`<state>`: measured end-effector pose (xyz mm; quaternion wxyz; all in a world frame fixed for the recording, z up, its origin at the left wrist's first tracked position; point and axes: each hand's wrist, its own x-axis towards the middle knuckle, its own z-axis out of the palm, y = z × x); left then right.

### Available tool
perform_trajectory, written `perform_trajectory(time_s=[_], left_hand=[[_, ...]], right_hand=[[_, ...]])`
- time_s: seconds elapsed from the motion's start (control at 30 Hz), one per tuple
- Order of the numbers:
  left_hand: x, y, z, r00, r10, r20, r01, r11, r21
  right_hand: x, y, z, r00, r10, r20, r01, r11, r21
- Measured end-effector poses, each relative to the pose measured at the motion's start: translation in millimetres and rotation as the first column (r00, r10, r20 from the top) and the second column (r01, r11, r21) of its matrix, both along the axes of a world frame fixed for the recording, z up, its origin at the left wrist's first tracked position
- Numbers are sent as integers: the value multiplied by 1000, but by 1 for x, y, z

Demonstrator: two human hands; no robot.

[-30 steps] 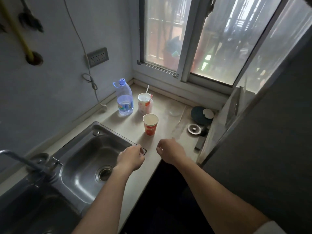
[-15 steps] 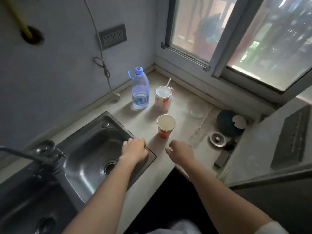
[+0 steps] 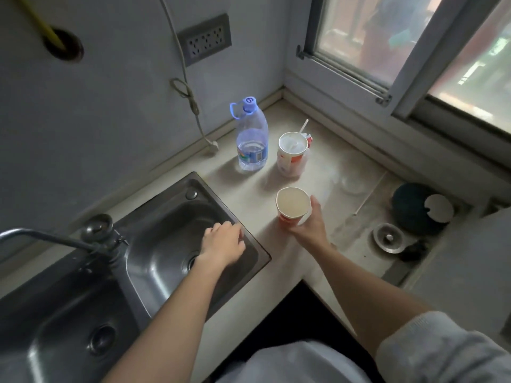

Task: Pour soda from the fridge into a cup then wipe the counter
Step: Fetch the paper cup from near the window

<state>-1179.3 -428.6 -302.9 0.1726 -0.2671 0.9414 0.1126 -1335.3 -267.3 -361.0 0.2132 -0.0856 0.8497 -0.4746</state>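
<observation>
Your right hand [image 3: 307, 226] is wrapped around the paper cup [image 3: 292, 208], thumb on the side nearer the window and fingers under its lower body, with the cup standing upright or nearly so on the desk [image 3: 249, 200], just beside the far right corner of the sink [image 3: 177, 244]. The cup is red-orange below with a pale band near the rim; its inside is plain cream and looks empty. Any print on it is hidden by your hand or too blurred to read. Your left hand [image 3: 222, 241] lies palm down with loosely curled fingers on the sink's right rim, gripping nothing. Behind the sink, toward the wall, stands a clear water bottle [image 3: 252, 139] with a blue cap and carry loop, partly filled; its blue label shows a barcode patch, but you cannot read the brand. Just right of the bottle, farther from the sink than the paper cup, sits a used cup [image 3: 292, 154] with a white straw and red markings, lettering illegible. Well to the right of the sink lie a round metal strainer [image 3: 389, 238] and a dark round object [image 3: 414, 210] with a white disc on it. The tap [image 3: 55, 236] reaches out at the sink's left.
</observation>
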Motion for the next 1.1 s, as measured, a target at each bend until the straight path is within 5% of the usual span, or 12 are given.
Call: perform_trajectory(time_s=[0.37,0.7,1.1], left_hand=[[21,-19,4,998,63,-26,-63,998,29],[38,-20,32,913,182,-365,-129,978,165],[143,-39,34,535,500,-681,-335,865,372]], right_hand=[[5,-35,2,997,-57,45,65,972,-227],[39,-97,67,938,328,-112,-346,865,-364],[150,-147,108,776,603,-185,-621,677,-396]])
